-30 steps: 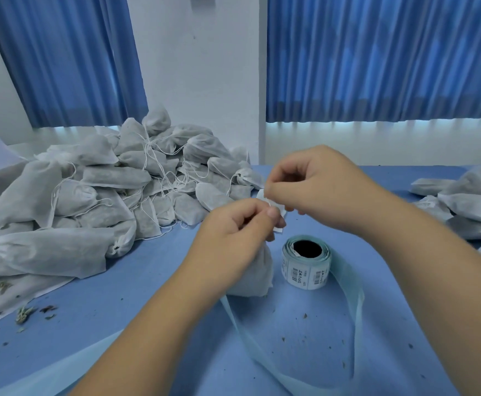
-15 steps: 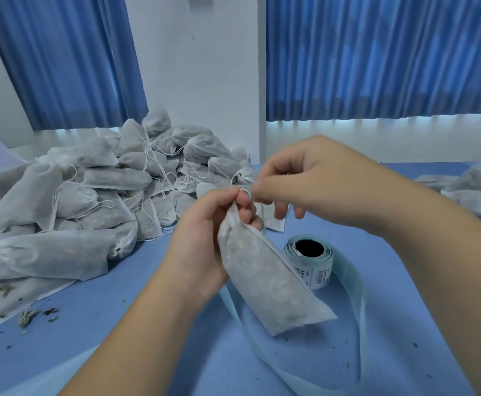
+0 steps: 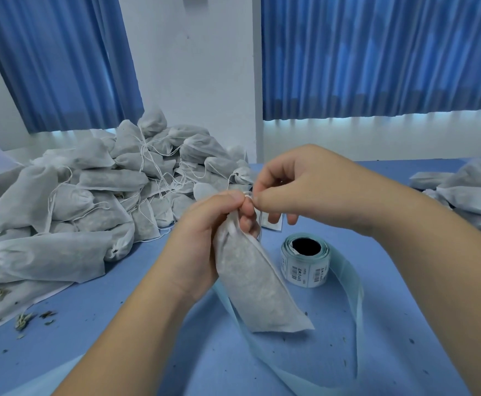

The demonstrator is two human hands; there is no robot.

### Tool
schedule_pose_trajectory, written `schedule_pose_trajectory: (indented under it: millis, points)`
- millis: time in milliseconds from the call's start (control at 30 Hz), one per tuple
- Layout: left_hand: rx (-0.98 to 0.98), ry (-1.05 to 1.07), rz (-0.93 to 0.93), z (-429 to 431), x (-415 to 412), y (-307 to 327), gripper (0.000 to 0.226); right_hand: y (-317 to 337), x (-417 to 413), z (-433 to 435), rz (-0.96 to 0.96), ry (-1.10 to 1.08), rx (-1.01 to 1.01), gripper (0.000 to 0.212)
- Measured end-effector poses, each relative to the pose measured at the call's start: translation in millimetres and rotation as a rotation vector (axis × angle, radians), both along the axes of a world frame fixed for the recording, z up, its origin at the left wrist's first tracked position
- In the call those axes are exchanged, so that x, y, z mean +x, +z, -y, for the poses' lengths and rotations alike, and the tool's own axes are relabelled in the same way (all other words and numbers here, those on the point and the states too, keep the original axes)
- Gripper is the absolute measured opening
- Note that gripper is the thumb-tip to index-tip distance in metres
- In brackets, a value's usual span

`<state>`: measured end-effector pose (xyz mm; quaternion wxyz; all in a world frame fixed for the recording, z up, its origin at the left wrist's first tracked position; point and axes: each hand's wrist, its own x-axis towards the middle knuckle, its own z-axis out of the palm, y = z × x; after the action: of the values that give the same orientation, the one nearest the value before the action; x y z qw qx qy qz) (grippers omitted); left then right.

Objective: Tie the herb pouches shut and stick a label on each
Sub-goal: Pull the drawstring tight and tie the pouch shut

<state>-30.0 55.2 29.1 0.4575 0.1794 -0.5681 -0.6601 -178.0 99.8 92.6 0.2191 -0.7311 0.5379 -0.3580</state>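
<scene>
pinching pouch (image 3: 251, 281) neck: left hand (image 3: 205, 232), right hand (image 3: 305, 184)

white herb pouch (image 3: 250, 284) held tilted, neck gathered

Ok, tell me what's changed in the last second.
The left hand has raised and tipped the pouch, its bottom swung toward the camera; it grips the neck. The right hand keeps pinching the drawstring at the mouth. Label roll, backing strip and pouch pile stayed put.
</scene>
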Motion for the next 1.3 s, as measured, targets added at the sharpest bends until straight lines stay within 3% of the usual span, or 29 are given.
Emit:
schedule_pose_trajectory:
  millis: [333, 600, 667, 800, 967, 1067, 1300]
  points:
    - [-0.114, 0.051, 0.137, 1.2, 5.1, 2.0, 0.025, -3.5, -3.7, 1.7, -0.004, 0.044, 0.074, 0.011]
    - [-0.052, 0.125, 0.143, -0.4, 5.5, 2.7, 0.007, -5.2, -13.3, 3.9, 0.013, 0.031, 0.106, 0.013]
    - [-0.035, 0.149, 0.144, -0.8, 5.6, 2.7, 0.017, -6.1, -14.3, 5.5, 0.026, 0.02, 0.105, 0.013]
    - [-0.017, 0.18, 0.112, -1.2, 4.9, 3.6, 0.02, -7.6, -17.0, 8.1, 0.145, 0.01, 0.102, 0.009]
    - [-0.035, 0.234, 0.125, -1.1, 2.6, 1.7, 0.01, -8.4, -13.4, 7.7, 0.267, 0.085, 0.109, 0.029]
    - [-0.032, 0.275, 0.145, -1.6, 2.2, 2.1, 0.013, -8.6, -11.6, 8.6, 0.267, 0.072, 0.081, 0.02]
    - [-0.267, 0.489, 0.342, -3.0, 0.3, -0.1, 0.024, -9.9, -5.1, 8.5, -0.062, -0.056, -0.063, 0.013]
